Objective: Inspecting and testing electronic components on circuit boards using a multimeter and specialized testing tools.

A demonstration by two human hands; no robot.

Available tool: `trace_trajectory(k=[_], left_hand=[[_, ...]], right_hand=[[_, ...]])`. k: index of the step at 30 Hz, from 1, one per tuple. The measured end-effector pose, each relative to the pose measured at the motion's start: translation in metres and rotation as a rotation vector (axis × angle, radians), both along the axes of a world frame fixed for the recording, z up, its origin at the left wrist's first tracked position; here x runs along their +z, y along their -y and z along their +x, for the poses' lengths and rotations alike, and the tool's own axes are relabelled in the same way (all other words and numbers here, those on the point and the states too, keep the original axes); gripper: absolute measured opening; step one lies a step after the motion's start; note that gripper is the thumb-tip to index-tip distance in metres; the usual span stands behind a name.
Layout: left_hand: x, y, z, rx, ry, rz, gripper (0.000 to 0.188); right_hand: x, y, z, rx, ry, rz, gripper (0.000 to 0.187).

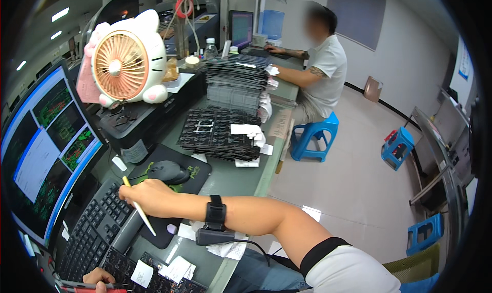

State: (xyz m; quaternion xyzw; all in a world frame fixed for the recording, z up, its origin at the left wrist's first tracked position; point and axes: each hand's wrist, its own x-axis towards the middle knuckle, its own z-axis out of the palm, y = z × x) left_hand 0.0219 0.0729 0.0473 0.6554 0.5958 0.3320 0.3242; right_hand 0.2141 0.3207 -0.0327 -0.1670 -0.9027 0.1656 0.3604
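My right hand (146, 196) is closed around a slim white pen-like stick (144, 218) with a yellow end. It hovers over the right end of a black keyboard (92, 225), beside a black mouse (168, 172) on a dark mouse pad (197, 165). At the bottom left edge my left hand (98, 277) shows only curled fingers, next to a black circuit board panel (119, 266). A red and grey object (84, 287) crosses just below those fingers; whether they grip it or the board is unclear. White paper slips (179, 269) lie on the board.
A monitor (48, 154) stands at the left, with a cat-shaped fan (125, 60) behind it. Stacked dark board panels (220, 131) with paper slips fill the bench beyond the mouse. Another person (323, 62) sits on a blue stool (315, 139) farther along.
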Motion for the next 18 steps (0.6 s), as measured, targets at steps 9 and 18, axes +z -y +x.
trace_trajectory(k=[9,18], left_hand=[[-0.018,-0.008,-0.017,-0.088,-0.005,0.133,0.041],[-0.017,0.006,-0.022,-0.047,-0.028,0.133,0.027]], right_hand=[[0.007,0.005,0.016,-0.019,-0.004,-0.085,0.019],[0.019,0.011,0.005,0.022,0.089,0.129,0.008]])
